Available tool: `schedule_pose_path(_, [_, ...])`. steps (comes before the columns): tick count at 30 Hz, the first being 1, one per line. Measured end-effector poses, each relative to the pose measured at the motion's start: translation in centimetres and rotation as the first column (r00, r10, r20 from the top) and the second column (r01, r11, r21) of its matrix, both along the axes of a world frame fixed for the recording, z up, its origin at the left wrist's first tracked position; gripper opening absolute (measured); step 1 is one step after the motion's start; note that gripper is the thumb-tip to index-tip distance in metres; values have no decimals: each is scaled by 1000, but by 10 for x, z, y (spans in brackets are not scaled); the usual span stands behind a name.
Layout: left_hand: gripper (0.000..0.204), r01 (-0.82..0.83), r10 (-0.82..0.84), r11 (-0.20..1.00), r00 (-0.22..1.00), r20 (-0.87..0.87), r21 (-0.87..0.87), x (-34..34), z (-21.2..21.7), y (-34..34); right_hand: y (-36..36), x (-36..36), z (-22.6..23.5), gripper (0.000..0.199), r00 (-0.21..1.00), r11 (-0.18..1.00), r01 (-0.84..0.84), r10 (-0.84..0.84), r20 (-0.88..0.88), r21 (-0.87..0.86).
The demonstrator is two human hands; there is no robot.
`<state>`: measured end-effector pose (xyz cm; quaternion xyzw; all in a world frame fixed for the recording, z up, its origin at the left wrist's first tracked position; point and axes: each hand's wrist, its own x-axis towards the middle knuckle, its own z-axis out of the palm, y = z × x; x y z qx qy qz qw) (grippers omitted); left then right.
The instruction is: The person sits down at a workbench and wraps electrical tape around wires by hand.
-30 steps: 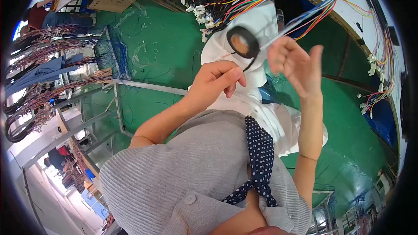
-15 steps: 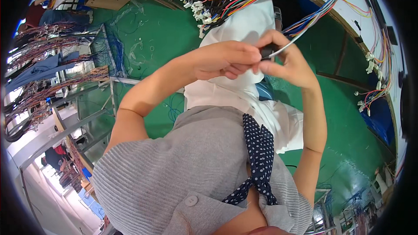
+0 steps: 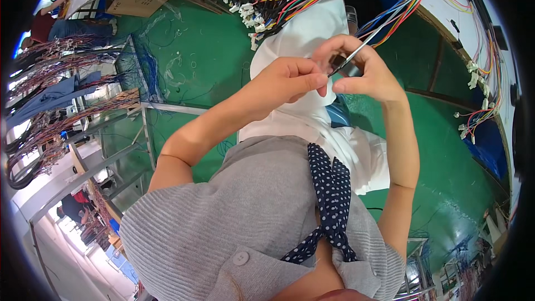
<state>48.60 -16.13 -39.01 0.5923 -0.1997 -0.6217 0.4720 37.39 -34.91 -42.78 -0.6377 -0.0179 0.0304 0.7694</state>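
Observation:
My left hand (image 3: 295,81) is closed in a pinch, thumb against fingers, at the lower end of a thin bundle of wires (image 3: 362,47). The bundle slants down from the upper right and crosses my right hand (image 3: 370,72). There the fingers curl around a small black piece (image 3: 337,60), while the thumb stands a little apart. Its exact kind is too small and blurred to tell. Both hands are close together above my white-covered lap (image 3: 295,117), and the fingers partly hide the wire end.
A thick harness of coloured wires with white connectors (image 3: 253,19) lies at the top. At the right, more wires with white connectors (image 3: 473,78) hang along a board's edge (image 3: 504,145). Racks of wire bundles (image 3: 72,106) stand left; a cardboard box (image 3: 139,0) and a person (image 3: 72,25) are farther off.
My left hand has turned and drawn slightly left, now in a tighter pinch. The right hand's fingers have opened wider. The wires run straighter, and red and yellow ones show beside the blue and white.

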Motion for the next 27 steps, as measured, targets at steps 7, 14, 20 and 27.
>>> schedule_pose_path(7, [18, -12, 66, 988, 936, 346, -156, -5, -10, 1, -33, -24, 10, 59, 948, 933, 0, 115, -297, 360])
schedule_pose_path(14, [16, 0, 0, 998, 1000, 8, -60, -4, -6, -3, -6, -3, -13, 74, 974, 974, 226, -226, 5, 32])
schedule_pose_path(20, [16, -30, 69, 988, 963, 260, -152, 0, -18, -5, -24, -32, -11, 65, 996, 992, 31, -20, -88, 121])
schedule_pose_path(27, [13, 29, 81, 976, 871, 485, -215, -38, -22, -9, 13, -14, -3, 37, 909, 934, 319, -349, -228, -161])
